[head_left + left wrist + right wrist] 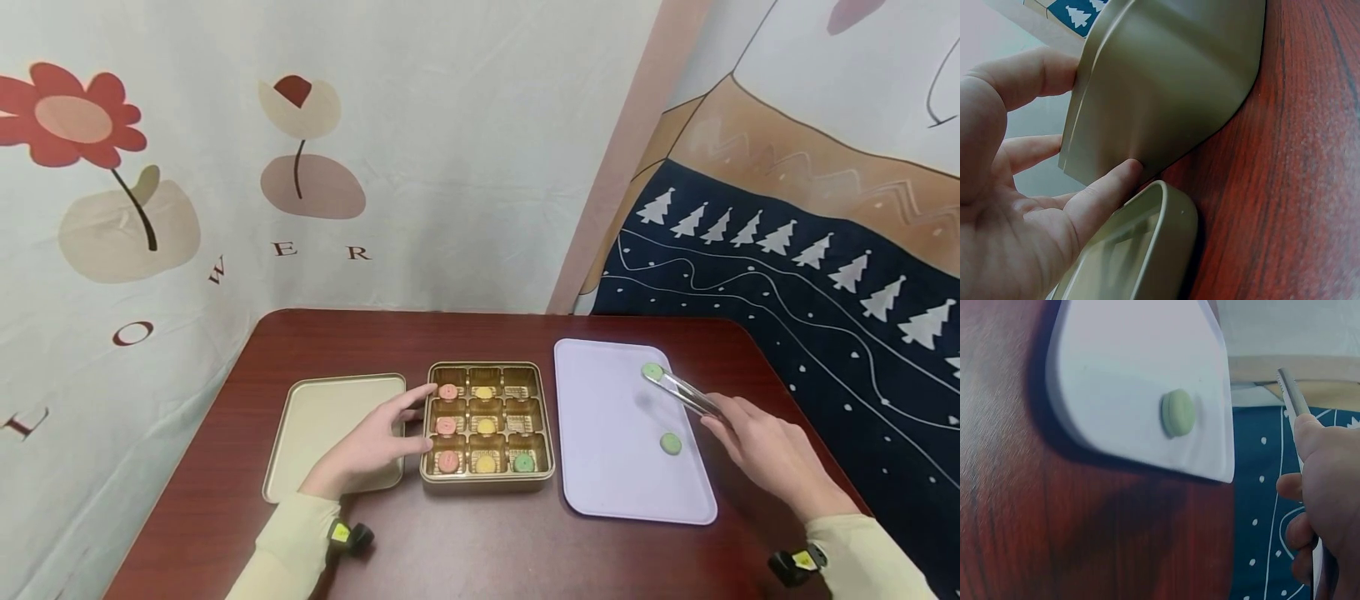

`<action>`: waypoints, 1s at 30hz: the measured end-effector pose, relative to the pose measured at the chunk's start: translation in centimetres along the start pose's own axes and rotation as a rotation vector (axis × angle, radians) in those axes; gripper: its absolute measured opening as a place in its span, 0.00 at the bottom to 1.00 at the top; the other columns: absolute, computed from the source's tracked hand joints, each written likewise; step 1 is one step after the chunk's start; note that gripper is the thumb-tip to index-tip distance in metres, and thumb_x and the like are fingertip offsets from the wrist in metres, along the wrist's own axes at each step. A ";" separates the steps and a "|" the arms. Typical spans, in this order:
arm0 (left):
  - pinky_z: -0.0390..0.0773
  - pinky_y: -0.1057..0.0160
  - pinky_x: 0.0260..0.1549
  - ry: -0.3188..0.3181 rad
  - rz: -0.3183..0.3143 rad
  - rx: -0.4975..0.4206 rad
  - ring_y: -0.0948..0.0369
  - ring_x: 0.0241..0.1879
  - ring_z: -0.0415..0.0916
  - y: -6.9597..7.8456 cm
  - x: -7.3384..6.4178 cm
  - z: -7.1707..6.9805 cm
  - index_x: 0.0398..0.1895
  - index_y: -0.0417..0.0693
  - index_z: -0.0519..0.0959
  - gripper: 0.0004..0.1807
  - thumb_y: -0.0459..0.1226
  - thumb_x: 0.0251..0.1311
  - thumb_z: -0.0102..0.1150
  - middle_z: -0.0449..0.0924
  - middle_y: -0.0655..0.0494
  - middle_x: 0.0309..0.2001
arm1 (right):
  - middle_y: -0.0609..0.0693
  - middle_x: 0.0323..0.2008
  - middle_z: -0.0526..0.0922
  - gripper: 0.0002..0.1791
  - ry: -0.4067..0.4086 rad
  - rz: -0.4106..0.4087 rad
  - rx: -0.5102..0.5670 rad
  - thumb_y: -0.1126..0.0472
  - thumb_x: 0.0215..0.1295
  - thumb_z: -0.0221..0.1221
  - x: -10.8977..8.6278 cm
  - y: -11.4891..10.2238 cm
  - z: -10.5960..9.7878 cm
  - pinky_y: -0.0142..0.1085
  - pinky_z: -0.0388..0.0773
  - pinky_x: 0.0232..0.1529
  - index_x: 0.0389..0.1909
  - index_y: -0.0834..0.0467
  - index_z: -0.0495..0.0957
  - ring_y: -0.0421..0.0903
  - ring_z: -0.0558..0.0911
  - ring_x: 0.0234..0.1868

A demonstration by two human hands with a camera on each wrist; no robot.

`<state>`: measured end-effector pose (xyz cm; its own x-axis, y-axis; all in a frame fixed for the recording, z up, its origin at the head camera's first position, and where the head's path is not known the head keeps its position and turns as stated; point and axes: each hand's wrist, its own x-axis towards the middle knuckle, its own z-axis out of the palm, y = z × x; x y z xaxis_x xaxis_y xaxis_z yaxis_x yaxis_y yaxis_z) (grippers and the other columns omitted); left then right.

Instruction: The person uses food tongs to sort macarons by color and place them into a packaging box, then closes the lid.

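My feed shows a dark-red wood-grained table point(480, 546); the left hand point(367, 442), thumb and fingers spread, touches a gold compartmented tin point(487, 484). The right hand point(772, 450) grips metal tongs point(690, 393) holding a round, pale-green macaron point(653, 372) above a lavender tray point(603, 433). Behind hang flower-printed cloth point(465, 167) and navy tree-printed fabric point(810, 333).

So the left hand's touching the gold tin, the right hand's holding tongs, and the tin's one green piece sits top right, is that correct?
Not quite: the head view shows the green piece at the bottom right of the gold tin, not top right. The left hand touches the tin and the right hand holds tongs.
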<state>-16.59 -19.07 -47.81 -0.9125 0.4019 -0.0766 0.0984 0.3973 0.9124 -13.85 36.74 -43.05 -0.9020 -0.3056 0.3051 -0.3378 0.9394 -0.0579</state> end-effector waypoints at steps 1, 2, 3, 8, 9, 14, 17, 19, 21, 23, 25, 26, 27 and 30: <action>0.60 0.28 0.71 0.001 -0.001 0.000 0.32 0.71 0.66 0.0 0.0 0.0 0.83 0.51 0.59 0.50 0.37 0.59 0.74 0.63 0.38 0.78 | 0.57 0.44 0.87 0.24 -0.003 0.001 -0.003 0.56 0.67 0.70 0.1 -0.2 0.0 0.49 0.86 0.26 0.61 0.56 0.77 0.46 0.78 0.29; 0.60 0.28 0.71 0.001 0.000 0.000 0.32 0.71 0.66 0.0 0.0 0.0 0.83 0.51 0.59 0.50 0.37 0.59 0.74 0.63 0.38 0.78 | 0.57 0.45 0.87 0.24 -0.006 -0.001 -0.003 0.55 0.67 0.70 0.3 -0.3 0.0 0.49 0.86 0.26 0.62 0.55 0.77 0.46 0.78 0.29; 0.60 0.28 0.71 0.002 0.000 0.000 0.32 0.71 0.66 0.0 0.0 0.0 0.83 0.51 0.59 0.50 0.37 0.59 0.74 0.63 0.38 0.78 | 0.57 0.45 0.87 0.24 -0.007 -0.005 -0.004 0.55 0.67 0.70 0.4 -0.5 0.0 0.48 0.86 0.26 0.62 0.55 0.77 0.46 0.78 0.28; 0.60 0.28 0.72 0.003 -0.006 -0.005 0.32 0.71 0.66 0.0 0.0 -0.1 0.83 0.52 0.60 0.50 0.37 0.59 0.75 0.63 0.39 0.78 | 0.56 0.45 0.87 0.26 -0.001 -0.061 -0.007 0.55 0.65 0.71 1.1 -1.8 0.2 0.43 0.84 0.23 0.62 0.57 0.78 0.43 0.77 0.27; 0.59 0.27 0.72 0.003 -0.007 -0.007 0.32 0.71 0.66 0.0 0.0 -0.1 0.83 0.52 0.60 0.50 0.37 0.58 0.75 0.63 0.39 0.78 | 0.55 0.44 0.87 0.26 0.002 -0.074 -0.006 0.56 0.65 0.72 1.3 -2.1 0.3 0.41 0.83 0.23 0.61 0.57 0.78 0.42 0.77 0.27; 0.59 0.26 0.71 0.003 -0.007 -0.005 0.31 0.72 0.65 0.1 -0.1 -0.1 0.83 0.53 0.60 0.50 0.38 0.58 0.75 0.62 0.39 0.79 | 0.51 0.39 0.86 0.26 0.017 -0.134 0.007 0.55 0.62 0.74 2.2 -3.7 0.9 0.35 0.78 0.22 0.60 0.57 0.80 0.39 0.73 0.26; 0.61 0.27 0.71 0.000 0.007 -0.001 0.32 0.71 0.67 0.0 0.0 0.0 0.83 0.51 0.60 0.50 0.38 0.59 0.75 0.63 0.38 0.78 | 0.50 0.39 0.86 0.27 0.031 -0.170 0.021 0.55 0.61 0.75 2.7 -4.6 1.3 0.35 0.78 0.22 0.60 0.56 0.80 0.39 0.74 0.26; 0.62 0.28 0.71 -0.001 0.014 0.004 0.33 0.71 0.67 0.0 0.0 0.0 0.83 0.50 0.60 0.50 0.38 0.59 0.74 0.64 0.38 0.78 | 0.50 0.39 0.87 0.28 0.047 -0.201 0.030 0.56 0.60 0.75 3.1 -5.2 1.6 0.35 0.79 0.22 0.60 0.55 0.80 0.39 0.75 0.26; 0.62 0.29 0.71 -0.002 0.020 -0.001 0.33 0.71 0.68 0.0 0.0 0.0 0.83 0.49 0.60 0.50 0.37 0.59 0.74 0.64 0.38 0.77 | 0.50 0.39 0.87 0.27 0.066 -0.236 0.045 0.56 0.59 0.75 3.5 -5.9 1.9 0.35 0.78 0.21 0.59 0.55 0.81 0.38 0.75 0.25; 0.62 0.29 0.71 -0.002 0.021 0.001 0.34 0.71 0.68 0.0 0.0 0.0 0.83 0.49 0.60 0.49 0.37 0.59 0.74 0.64 0.38 0.78 | 0.49 0.37 0.87 0.27 0.085 -0.278 0.057 0.57 0.58 0.75 3.9 -6.7 2.2 0.34 0.76 0.19 0.58 0.55 0.82 0.38 0.75 0.23; 0.62 0.29 0.71 -0.002 0.023 0.000 0.34 0.71 0.68 0.0 0.1 0.0 0.83 0.49 0.59 0.49 0.37 0.59 0.74 0.64 0.39 0.78 | 0.48 0.37 0.87 0.26 0.103 -0.322 0.068 0.57 0.58 0.75 4.2 -7.5 2.6 0.34 0.77 0.19 0.57 0.55 0.82 0.37 0.74 0.22; 0.62 0.29 0.71 -0.003 0.023 -0.002 0.34 0.71 0.68 0.0 0.1 0.0 0.83 0.48 0.59 0.49 0.36 0.59 0.74 0.64 0.39 0.78 | 0.48 0.36 0.86 0.25 0.110 -0.343 0.076 0.57 0.58 0.75 4.3 -8.0 2.7 0.35 0.77 0.18 0.57 0.55 0.82 0.38 0.75 0.21; 0.62 0.29 0.71 -0.004 0.029 0.004 0.34 0.71 0.68 0.0 0.1 0.0 0.83 0.47 0.59 0.49 0.36 0.59 0.74 0.63 0.39 0.78 | 0.48 0.36 0.86 0.25 0.115 -0.363 0.078 0.56 0.58 0.75 4.4 -8.4 2.9 0.35 0.77 0.18 0.56 0.56 0.83 0.37 0.75 0.21; 0.62 0.29 0.71 -0.004 0.020 0.009 0.34 0.71 0.67 0.1 0.1 0.0 0.83 0.48 0.59 0.49 0.36 0.59 0.74 0.63 0.39 0.78 | 0.46 0.36 0.85 0.25 0.123 -0.413 0.084 0.55 0.58 0.75 4.6 -9.6 3.4 0.36 0.78 0.18 0.56 0.56 0.83 0.37 0.75 0.19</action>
<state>-16.66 -19.05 -47.71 -0.9086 0.4132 -0.0601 0.1202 0.3968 0.9100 -15.65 25.83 -44.37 -0.6494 -0.6276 0.4294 -0.6889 0.7246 0.0171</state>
